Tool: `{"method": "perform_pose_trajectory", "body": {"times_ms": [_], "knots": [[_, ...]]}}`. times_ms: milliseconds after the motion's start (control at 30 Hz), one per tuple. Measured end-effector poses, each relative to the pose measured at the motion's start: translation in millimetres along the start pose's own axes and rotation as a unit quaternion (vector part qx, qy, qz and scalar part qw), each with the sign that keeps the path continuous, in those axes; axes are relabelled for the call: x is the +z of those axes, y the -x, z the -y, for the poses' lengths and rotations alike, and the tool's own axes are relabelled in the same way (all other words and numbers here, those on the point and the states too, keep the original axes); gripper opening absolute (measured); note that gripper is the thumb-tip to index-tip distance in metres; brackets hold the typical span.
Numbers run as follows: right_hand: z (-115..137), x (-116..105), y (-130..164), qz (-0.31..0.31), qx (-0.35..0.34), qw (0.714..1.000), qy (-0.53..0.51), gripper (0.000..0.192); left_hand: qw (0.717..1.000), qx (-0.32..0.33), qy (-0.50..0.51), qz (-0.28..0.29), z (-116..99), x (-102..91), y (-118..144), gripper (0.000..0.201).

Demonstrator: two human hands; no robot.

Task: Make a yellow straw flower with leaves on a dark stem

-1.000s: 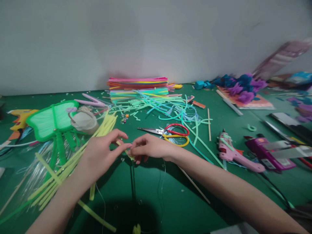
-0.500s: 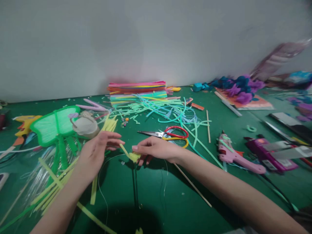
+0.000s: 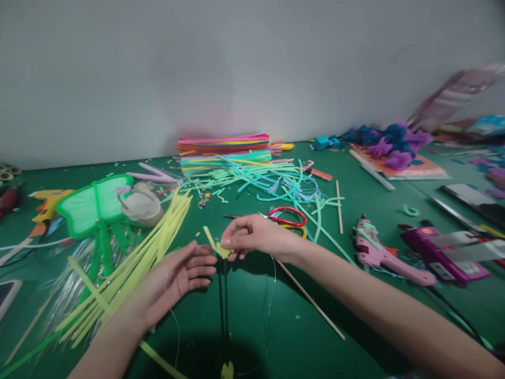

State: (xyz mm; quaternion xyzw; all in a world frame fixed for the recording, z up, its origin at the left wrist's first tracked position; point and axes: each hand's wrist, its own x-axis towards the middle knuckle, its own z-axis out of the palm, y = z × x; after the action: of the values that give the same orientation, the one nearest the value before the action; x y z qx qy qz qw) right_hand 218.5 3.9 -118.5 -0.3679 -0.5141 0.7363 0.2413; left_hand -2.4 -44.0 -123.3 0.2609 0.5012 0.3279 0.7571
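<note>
My right hand (image 3: 246, 237) pinches a small bent piece of yellow pipe cleaner (image 3: 221, 249) between thumb and fingertips; one short end sticks up to the left. Just left of it, my left hand (image 3: 183, 279) is open, its fingers stretched out, palm partly turned toward the piece. A fine clear thread (image 3: 178, 329) hangs below the left hand, and another strand (image 3: 274, 279) dangles under the right. Thin dark lines run down below the held piece. Another small yellow piece (image 3: 228, 370) shows at the bottom edge. Scissors (image 3: 287, 215) with red and yellow handles lie behind my right hand, which partly covers them.
Yellow pipe cleaners (image 3: 169, 223) lie left beside a green butterfly-like shape (image 3: 97, 202). Coloured pipe cleaners (image 3: 224, 150) are stacked against the wall. At right are a pink glue gun (image 3: 379, 252), a magenta device (image 3: 444, 250) and a wooden stick (image 3: 311, 300).
My left hand has come down and turned, its fingers now spread lower beside the yellow piece. My right hand still pinches the piece, slightly further right and up.
</note>
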Motion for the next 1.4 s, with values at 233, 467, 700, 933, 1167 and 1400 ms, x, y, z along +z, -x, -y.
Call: {"method": "perform_pose_trajectory", "body": {"times_ms": [233,467,700,933,1167,1400], "knots": [[3.4,12.6,-0.5,-0.012,0.014,1.000,0.010,0.034,0.982,0.164,-0.093,-0.025,15.3,9.7,-10.5,0.019],[2.4,11.7,-4.8,0.012,-0.050,0.997,0.060,0.029,0.982,0.173,-0.080,-0.014,20.5,10.0,-10.9,0.017],[0.5,18.7,-1.8,0.002,-0.144,0.980,0.135,0.016,0.984,0.170,-0.059,-0.007,22.1,10.5,-12.0,0.014],[-1.2,24.9,8.3,-0.046,-0.235,0.922,0.303,0.009,0.984,0.167,-0.057,-0.005,23.9,8.7,-9.9,0.013],[-3.6,17.9,17.9,-0.022,-0.297,0.857,0.420,0.019,0.992,0.096,-0.078,0.035,13.8,5.5,-5.1,0.016],[4.3,18.5,22.8,-0.047,-0.237,0.920,0.310,0.015,0.981,-0.037,-0.139,0.128,-26.4,-1.3,0.3,0.026]]}}
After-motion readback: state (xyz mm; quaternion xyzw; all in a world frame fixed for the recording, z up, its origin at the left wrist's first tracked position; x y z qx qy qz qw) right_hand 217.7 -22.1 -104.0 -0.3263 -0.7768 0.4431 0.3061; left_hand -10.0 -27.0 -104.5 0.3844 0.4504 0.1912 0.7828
